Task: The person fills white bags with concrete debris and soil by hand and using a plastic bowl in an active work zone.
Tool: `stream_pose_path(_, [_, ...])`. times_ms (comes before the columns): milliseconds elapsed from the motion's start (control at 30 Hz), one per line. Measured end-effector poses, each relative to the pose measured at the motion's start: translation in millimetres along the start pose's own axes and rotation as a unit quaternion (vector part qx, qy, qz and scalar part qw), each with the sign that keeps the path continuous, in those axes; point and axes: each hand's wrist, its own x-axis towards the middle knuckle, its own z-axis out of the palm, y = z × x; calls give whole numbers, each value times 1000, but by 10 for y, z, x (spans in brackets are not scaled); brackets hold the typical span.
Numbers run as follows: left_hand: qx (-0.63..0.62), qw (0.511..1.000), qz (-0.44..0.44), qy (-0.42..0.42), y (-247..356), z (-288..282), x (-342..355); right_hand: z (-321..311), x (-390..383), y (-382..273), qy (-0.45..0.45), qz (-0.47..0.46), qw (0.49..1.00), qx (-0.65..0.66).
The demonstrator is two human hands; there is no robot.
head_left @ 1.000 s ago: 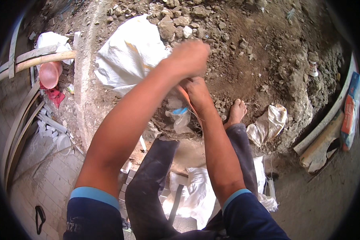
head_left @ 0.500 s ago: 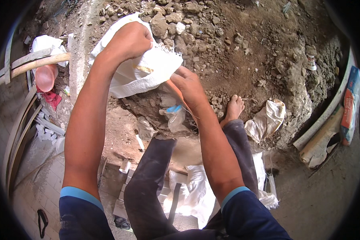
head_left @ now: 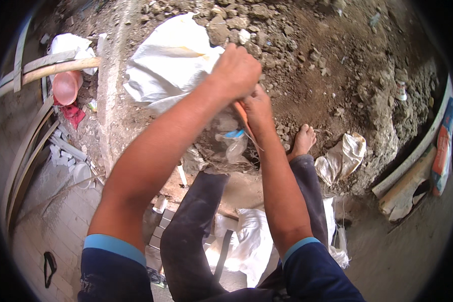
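White woven sacking [head_left: 168, 65] is spread over the rubble in the upper middle of the frame, and the left hand [head_left: 235, 70] is closed in a fist at its right edge; whether the cloth itself is pinched there cannot be told. Just below it the right hand [head_left: 257, 106] is curled around a thin orange piece [head_left: 241, 115], seemingly a handle or strip, though its kind is not clear. A clear plastic bottle with a blue band [head_left: 235, 143] lies just beneath the hands, at frame centre. A bare foot [head_left: 303, 141] is planted on the loose earth [head_left: 337, 65] to the right. Judged from this, the sack edge is best kept taut and low, and stones are best kept off the cloth.
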Motion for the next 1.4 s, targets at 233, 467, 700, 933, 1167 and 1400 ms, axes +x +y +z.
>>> stream_pose_path(233, [-241, 859, -119, 435, 130, 137, -544, -265, 147, -7, -19, -6, 984, -179])
stream_pose_path(467, [-536, 403, -640, 374, -1026, 1482, -2233, 62, 38, -408, -16, 46, 918, -393])
stream_pose_path(700, [-840, 243, -448, 186, -1292, 2339, -2158, 16, 163, -529, -1, 29, 812, -582])
stream_pose_path(933, [-830, 329, -385, 235, -1254, 2614, -2387, -282, 459, -579, -83, 83, 847, -518])
stream_pose_path(1167, [-859, 310, -383, 138, -982, 2330, -2474, -542, 1002, -711, -131, 190, 884, -407])
stream_pose_path(1400, [-830, 280, -404, 265, -802, 2350, -2406, -463, 1116, -499, -113, 116, 913, -373])
